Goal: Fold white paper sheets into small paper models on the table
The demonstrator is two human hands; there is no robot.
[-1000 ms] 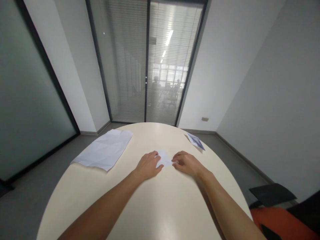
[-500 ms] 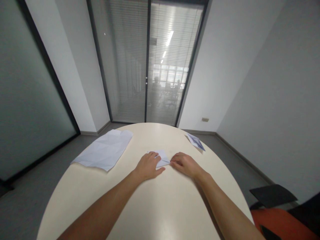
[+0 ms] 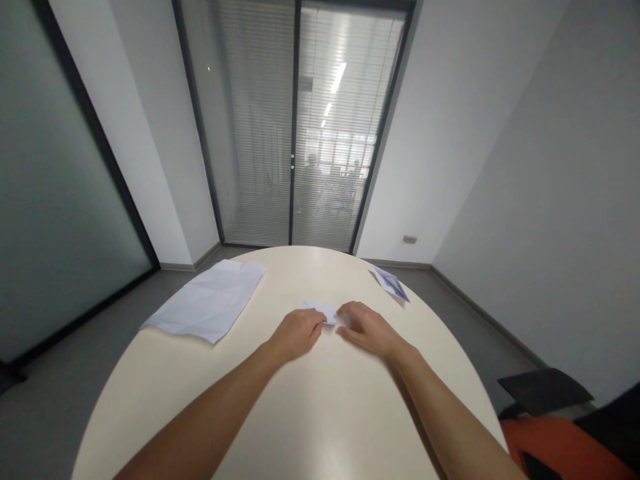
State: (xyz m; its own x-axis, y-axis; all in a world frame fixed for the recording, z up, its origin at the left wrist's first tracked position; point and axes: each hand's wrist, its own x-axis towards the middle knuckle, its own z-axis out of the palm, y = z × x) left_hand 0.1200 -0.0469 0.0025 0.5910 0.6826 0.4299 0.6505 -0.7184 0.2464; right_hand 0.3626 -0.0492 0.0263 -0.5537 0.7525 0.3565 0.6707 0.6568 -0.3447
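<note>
A small folded piece of white paper (image 3: 327, 312) lies between my two hands, over the middle of the round table. My left hand (image 3: 299, 331) is closed on its near left edge, thumb and fingers pinched together. At the paper's right end, my right hand (image 3: 364, 327) has its thumb and fingers apart, with the fingertips at or just touching the edge. Part of the paper is hidden behind the left fingers, so its full folded shape does not show.
A large creased white sheet (image 3: 210, 300) spreads over the table's left side. Near the right rim rests another folded paper (image 3: 391, 283). The cream table (image 3: 300, 413) has a curved edge. An orange and black chair (image 3: 565, 443) stands at lower right; a glass door (image 3: 330, 133) is beyond.
My left hand has gone from lying spread on the paper to pinching its edge. The right fingers have parted from their pinch at the corner. The paper now shows smaller and narrower.
</note>
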